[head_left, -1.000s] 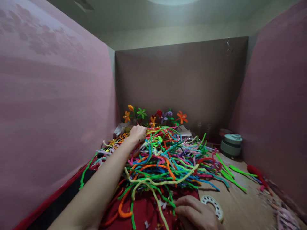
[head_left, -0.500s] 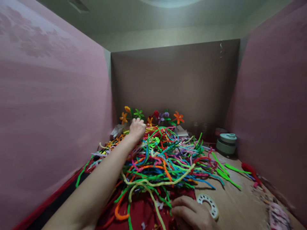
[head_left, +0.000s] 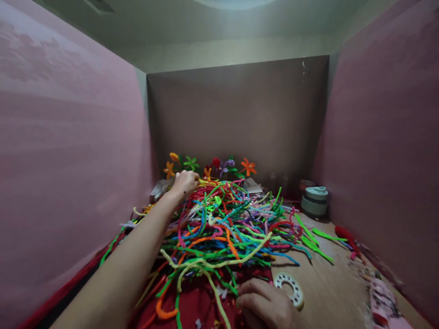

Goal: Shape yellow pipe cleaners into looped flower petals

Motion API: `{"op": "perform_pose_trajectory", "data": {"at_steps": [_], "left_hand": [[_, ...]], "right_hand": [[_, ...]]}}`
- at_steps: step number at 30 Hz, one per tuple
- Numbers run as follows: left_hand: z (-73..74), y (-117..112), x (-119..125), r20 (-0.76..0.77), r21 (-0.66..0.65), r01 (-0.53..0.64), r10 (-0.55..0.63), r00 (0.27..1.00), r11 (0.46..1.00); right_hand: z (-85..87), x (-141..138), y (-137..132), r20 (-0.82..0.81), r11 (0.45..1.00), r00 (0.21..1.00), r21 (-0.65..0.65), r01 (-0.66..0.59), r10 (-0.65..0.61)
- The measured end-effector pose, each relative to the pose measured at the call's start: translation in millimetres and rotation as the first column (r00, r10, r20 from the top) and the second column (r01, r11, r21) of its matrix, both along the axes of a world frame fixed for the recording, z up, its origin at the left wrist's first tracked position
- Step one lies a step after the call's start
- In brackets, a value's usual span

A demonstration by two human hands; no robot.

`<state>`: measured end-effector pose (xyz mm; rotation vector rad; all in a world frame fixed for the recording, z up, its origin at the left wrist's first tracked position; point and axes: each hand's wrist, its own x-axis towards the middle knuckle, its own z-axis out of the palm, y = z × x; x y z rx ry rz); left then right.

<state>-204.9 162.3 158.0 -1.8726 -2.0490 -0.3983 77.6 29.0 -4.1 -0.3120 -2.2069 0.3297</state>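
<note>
nearby, the right hand (head_left: 264,301) rests low over a red cloth (head_left: 195,294), its fingers bent and close together beside a green stem (head_left: 234,289); whether they pinch anything cannot be told. just right of those fingers a white holed ring (head_left: 298,294) lies on the table (head_left: 329,283). ahead of them spreads a tangled heap of fuzzy stems (head_left: 219,237), partly covered by the left forearm (head_left: 144,249); a quick pull could drag several along, since they cross and hook together. at the heap's far side the left hand (head_left: 186,182) is curled, fingertips hidden, so its grip cannot be told. just beyond those fingers are fuzzy flowers (head_left: 248,167), which a longer reach could knock; well to their right sits a lidded container (head_left: 314,205).
</note>
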Motion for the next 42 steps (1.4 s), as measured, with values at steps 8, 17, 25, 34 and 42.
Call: {"op": "perform_pose_trajectory", "data": {"at_steps": [8, 17, 25, 34, 42], "left_hand": [[12.1, -27, -9, 0.232, 0.219, 0.093, -0.144, 0.962, 0.971], [-1.8, -42, -18, 0.243, 0.183, 0.218, -0.259, 0.935, 0.959], [-21.4, -52, 0, 0.147, 0.120, 0.423, -0.437, 0.887, 0.898], [-17.2, -60, -24, 0.220, 0.073, 0.456, -0.460, 0.860, 0.887], [-15.3, -73, -65, 0.406, -0.001, 0.529, -0.483, 0.776, 0.849]], "right_hand": [[17.0, 3, -3, 0.042, 0.999, 0.999, -0.021, -0.028, 0.028], [79.6, 7, -12, 0.023, 0.939, 1.000, -0.344, 0.010, -0.003], [134.2, -72, 83, 0.127, 0.973, 0.965, 0.024, 0.228, -0.229], [104.2, -135, 158, 0.347, 0.920, 0.855, 0.064, 0.387, -0.384], [96.2, -137, 155, 0.394, 0.880, 0.795, 0.093, 0.465, -0.462]]}}
